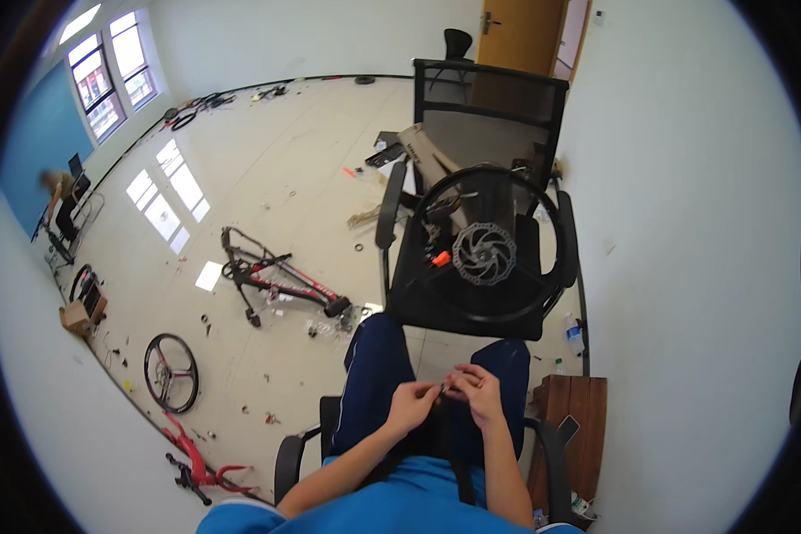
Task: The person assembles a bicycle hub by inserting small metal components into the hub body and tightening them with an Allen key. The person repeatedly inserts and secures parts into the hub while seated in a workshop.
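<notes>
My left hand [412, 406] and my right hand [481, 396] meet above my lap, fingers pinched together around a small part [444, 388] that is too small to name. In front of my knees stands a black office chair [465, 307] with a mesh back. A black wheel [442, 327] rests on it, spanning its armrests. At the wheel's middle is a silver slotted brake disc [484, 254]. Beside the disc lies a small orange piece [441, 259] among dark small parts.
To the left, a bicycle frame [285, 283], another wheel [171, 373] and a red fork [200, 465] lie on the floor among scattered small parts. At my right stands a brown wooden box [587, 400] with a phone [568, 430]. A person [60, 200] sits at the far left.
</notes>
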A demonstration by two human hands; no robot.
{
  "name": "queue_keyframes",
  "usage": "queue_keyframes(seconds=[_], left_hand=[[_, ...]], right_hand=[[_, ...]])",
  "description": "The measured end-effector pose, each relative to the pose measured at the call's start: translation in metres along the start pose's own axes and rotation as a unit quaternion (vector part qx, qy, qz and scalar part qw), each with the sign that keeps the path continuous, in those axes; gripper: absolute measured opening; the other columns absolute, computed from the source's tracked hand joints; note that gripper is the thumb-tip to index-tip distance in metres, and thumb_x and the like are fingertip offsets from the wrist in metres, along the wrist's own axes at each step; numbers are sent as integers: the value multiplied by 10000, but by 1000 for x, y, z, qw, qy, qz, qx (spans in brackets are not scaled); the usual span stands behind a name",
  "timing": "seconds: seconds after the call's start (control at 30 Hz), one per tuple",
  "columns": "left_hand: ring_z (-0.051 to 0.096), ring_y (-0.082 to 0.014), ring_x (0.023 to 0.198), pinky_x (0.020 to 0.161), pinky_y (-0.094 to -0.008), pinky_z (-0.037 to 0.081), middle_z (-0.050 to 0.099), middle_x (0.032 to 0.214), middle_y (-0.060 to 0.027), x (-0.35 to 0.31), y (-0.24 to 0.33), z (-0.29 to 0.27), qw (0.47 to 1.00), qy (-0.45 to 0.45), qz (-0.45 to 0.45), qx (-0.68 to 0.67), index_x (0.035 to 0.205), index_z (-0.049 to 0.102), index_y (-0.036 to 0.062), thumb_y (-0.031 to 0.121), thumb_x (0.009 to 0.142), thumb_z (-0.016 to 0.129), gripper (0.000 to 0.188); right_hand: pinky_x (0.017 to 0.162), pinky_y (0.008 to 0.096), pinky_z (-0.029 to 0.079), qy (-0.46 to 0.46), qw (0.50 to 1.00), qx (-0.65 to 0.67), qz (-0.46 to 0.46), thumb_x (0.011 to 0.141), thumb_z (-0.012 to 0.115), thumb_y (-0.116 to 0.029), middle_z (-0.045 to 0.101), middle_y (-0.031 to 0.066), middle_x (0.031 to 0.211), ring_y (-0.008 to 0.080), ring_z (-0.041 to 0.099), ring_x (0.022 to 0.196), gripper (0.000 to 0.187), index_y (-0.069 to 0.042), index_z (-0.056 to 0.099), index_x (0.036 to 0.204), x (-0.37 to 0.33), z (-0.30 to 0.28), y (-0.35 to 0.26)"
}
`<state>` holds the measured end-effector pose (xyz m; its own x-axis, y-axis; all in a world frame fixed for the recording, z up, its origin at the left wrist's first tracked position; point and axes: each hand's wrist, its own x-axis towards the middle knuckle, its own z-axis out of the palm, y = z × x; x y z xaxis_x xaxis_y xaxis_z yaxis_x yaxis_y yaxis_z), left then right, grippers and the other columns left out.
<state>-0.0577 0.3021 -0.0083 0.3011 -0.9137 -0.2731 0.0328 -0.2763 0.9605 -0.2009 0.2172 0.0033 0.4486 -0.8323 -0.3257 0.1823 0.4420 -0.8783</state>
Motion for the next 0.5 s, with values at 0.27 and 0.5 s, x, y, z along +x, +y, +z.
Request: queue_keyframes(seconds=[0.27,0.5], left_hand=[[668,-136,652,628,-278,516,699,710,-104,-37,18,-1,985,-23,149,88,931,717,-13,171,886,636,206],[639,-128,623,599,-275,505,682,692,-102,-87,17,-14,978,-26,198,68,942,712,-27,137,868,640,194]], right_hand=[[667,249,540,104,980,-11,-170,839,706,-33,708,84,915,143,673,808,167,-22,668,1002,-21,-13,20],[678,239,527,63,983,-21,-174,839,724,-62,703,67,880,130,659,787,122,-14,702,949,-74,14,20]])
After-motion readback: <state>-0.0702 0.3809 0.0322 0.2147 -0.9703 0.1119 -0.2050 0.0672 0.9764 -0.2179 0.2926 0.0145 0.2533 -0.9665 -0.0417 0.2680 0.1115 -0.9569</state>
